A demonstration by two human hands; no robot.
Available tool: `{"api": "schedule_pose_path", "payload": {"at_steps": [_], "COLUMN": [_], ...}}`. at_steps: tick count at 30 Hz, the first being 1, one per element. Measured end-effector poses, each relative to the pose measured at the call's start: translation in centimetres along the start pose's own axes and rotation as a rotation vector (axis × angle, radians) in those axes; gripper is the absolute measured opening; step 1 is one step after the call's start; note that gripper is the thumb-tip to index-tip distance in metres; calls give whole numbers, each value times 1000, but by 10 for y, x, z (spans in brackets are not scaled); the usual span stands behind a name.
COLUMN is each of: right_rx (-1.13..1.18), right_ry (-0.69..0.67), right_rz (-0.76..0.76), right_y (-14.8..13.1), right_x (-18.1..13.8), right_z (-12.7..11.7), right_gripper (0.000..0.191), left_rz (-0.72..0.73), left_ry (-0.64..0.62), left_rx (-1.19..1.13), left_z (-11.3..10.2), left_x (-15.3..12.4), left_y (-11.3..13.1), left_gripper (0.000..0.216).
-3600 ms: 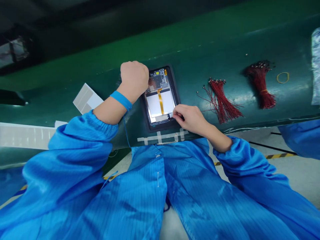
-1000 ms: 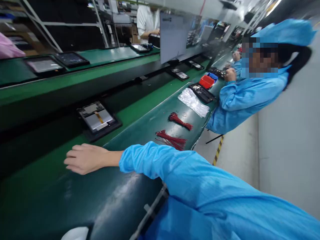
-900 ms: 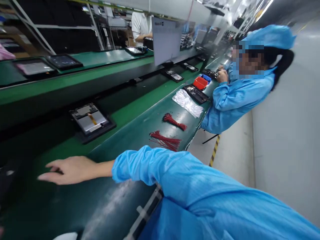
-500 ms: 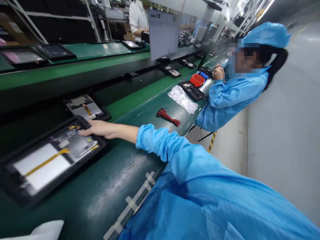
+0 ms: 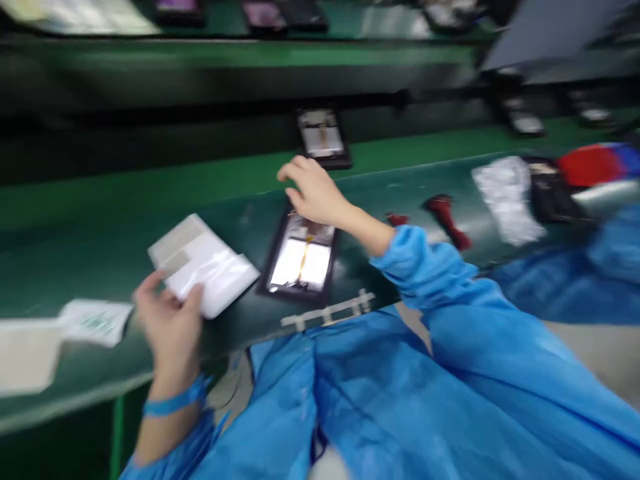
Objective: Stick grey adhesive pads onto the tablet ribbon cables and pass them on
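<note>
My left hand (image 5: pixel 173 320) grips the near edge of a glossy white sheet (image 5: pixel 220 273) with greyish-beige patches, thumb on one side and fingers on the other. Right of it, a tablet (image 5: pixel 303 263) with its inside exposed lies on the green bench; a white battery area and an orange ribbon cable show. Over the tablet's far end hovers my right hand (image 5: pixel 315 190), its fingers curved and apart with nothing visible in them. That hand hides part of the tablet's top; whether it touches the tablet I cannot tell.
Another opened tablet (image 5: pixel 323 137) lies on the lower green strip behind. At right are a red wire bundle (image 5: pixel 447 220), clear plastic bags (image 5: pixel 510 200), a black device (image 5: pixel 550 190) and a red bin (image 5: pixel 590 165). White packets (image 5: pixel 95 321) lie far left. A co-worker's blue sleeve (image 5: pixel 617 243) shows at right.
The view has swung left and down. The tablet that my right hand held now lies on the bench, and that hand has let go. My left hand has come into view with the white sheet.
</note>
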State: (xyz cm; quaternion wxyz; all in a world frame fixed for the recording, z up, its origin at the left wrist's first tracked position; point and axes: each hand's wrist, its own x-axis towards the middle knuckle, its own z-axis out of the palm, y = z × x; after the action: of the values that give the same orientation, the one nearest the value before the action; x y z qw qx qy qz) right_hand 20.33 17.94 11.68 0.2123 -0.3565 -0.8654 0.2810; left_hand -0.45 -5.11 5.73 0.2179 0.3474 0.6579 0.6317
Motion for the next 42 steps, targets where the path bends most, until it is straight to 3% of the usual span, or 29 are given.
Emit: {"api": "schedule_pose_path", "payload": {"at_steps": [3,6,9,12,15,19,21,25,30,36,42], "right_rx": [276,664,1003,1114,946,403,206,135,276,143,76], "right_ry": [-253,-439,-363,-300,-271,89,198,78,17,130,50], "right_rz": [-36,142,288,233,75,-194,-338,-456,-404,-407,-425], "right_y": [-21,-44,-58,-64,-70,-81,-86,-93,-96,-102,-108], "right_x": [-20,-41,-50,-55,-69,-88,-91,-88,-88,-93,-93], "right_z": [41,79,98,96,89,81,77,70,64,68,75], "right_gripper": [18,34,41,49,47,38,36,28,23,31,34], "left_rz": [-80,-45,-14,-37,-77,-60,0,64,90,171,180], "left_ry": [158,76,-54,-144,-129,8,21,-1,-20,76,196], "left_rx": [-13,-12,-7,-34,-126,-69,-21,68,144,255,316], "left_z": [-29,-21,-14,-19,-24,-19,-15,-14,-17,-10,-4], "left_x": [-21,-35,-48,-53,-53,-54,-57,-61,-57,-53,-46], "left_y": [-8,-4,6,9,8,23,34,51,59,66,67], "left_gripper": [86,90,92,104,101,83,82,81,29,30,28]}}
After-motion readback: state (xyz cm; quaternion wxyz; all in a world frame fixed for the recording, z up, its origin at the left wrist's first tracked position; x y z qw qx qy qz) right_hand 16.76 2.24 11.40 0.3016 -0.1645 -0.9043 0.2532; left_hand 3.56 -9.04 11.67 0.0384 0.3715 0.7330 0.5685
